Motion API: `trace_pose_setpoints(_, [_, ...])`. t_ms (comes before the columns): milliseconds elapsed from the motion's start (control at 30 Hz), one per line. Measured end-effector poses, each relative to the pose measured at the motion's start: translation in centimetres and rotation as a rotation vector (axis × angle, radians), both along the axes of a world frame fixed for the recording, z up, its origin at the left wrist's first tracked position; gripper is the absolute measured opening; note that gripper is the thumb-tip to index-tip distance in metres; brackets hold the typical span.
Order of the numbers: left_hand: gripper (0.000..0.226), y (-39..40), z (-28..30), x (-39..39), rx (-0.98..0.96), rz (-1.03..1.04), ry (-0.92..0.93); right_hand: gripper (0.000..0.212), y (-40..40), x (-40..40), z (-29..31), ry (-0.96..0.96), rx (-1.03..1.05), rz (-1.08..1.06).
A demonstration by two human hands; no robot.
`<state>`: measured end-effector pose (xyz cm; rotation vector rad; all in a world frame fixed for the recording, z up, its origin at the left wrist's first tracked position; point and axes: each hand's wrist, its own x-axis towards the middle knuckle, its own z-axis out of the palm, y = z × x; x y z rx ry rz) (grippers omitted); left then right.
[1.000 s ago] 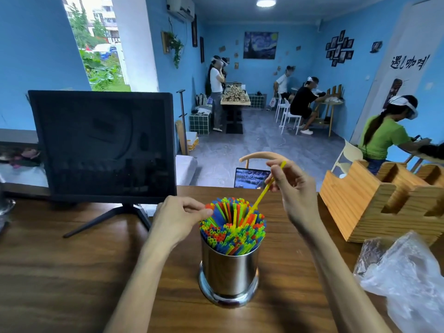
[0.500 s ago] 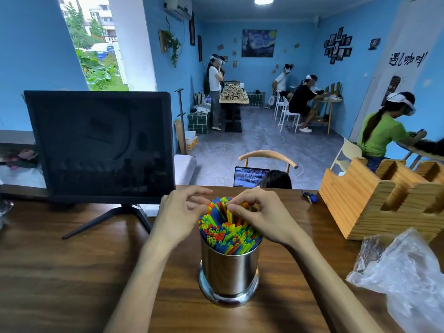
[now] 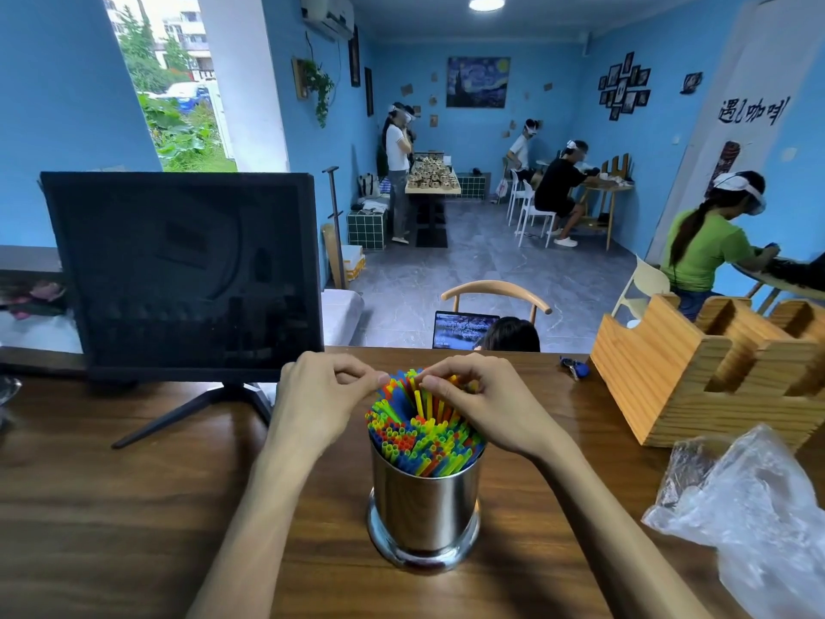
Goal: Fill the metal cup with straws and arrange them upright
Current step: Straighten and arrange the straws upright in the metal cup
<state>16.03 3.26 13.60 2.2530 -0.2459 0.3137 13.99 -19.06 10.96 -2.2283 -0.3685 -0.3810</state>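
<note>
At lower centre of the frame, a cylindrical polished-metal cup with a flared base stood upright on the brown wood-grain counter, packed with thin plastic straws in yellow, green, blue, red and orange. Most straws stood nearly vertical; those at the cup's left side fanned outward. Both hands met over the far side of the bundle. The left hand lay at the left of the straws, its grip curled, thumb and forefinger pinched at the straw tips. The right hand arched over the right side, its grip curled and pinching straw tips from above. At left of the frame a dark flat monitor rested on a tripod foot. At right stood a pale slatted wooden holder, and at lower right lay a crumpled clear plastic bag.
</note>
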Motion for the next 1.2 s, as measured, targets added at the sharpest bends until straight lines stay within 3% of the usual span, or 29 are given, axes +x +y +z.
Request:
trace_pose_setpoints(167, [0.006, -0.2, 1.5, -1.2, -0.038, -0.095, -0.262, 0.016, 0.4, -0.5, 0.5, -0.039, 0.083, 0.007])
trace_pose_setpoints(333, [0.016, -1.5, 3.7, -3.1, -0.296, -0.136, -0.532, 0.037, 1.8, -0.4, 0.9, -0.054, 0.078, 0.078])
trace_pose_setpoints(433, [0.017, -1.6, 4.7, -3.5, -0.407, -0.147, -0.629, 0.026, 2.1, -0.3, 1.0, -0.047, 0.054, 0.107])
trace_pose_setpoints(533, [0.015, -1.0, 4.9, -3.3, -0.534, -0.129, -0.652, 0.02, 1.6, -0.3, 1.1, -0.041, 0.178, 0.118])
trace_pose_setpoints(633, [0.016, -0.3, 4.5, -2.7, -0.66, -0.081, -0.596, 0.02, 0.3, -0.8, 1.9, -0.014, 0.402, 0.135])
trace_pose_setpoints(733, [0.015, 0.5, 3.3, -1.7, -0.619, -0.046, -0.475, 0.02, -1.3, -1.2, 2.9, 0.071, 0.684, 0.093])
trace_pose_setpoints(867, [0.018, 0.6, 1.8, -0.5, -0.693, -0.111, -0.116, 0.024, -2.4, -0.9, 3.8, 0.189, 1.01, -0.038])
trace_pose_setpoints(967, [0.016, 0.5, 1.3, -0.2, -0.688, -0.236, 0.156, 0.021, -2.4, -0.5, 4.0, 0.169, 1.167, -0.08])
trace_pose_setpoints(1067, [0.016, 0.5, 0.3, 0.4, -0.487, -0.359, 0.211, 0.024, -2.0, -0.1, 4.0, 0.016, 1.16, -0.11])
trace_pose_setpoints(1200, [0.02, -0.7, -0.9, 0.3, -0.272, -0.447, 0.178, 0.046, -1.1, 0.0, 4.3, -0.267, 0.937, -0.202])
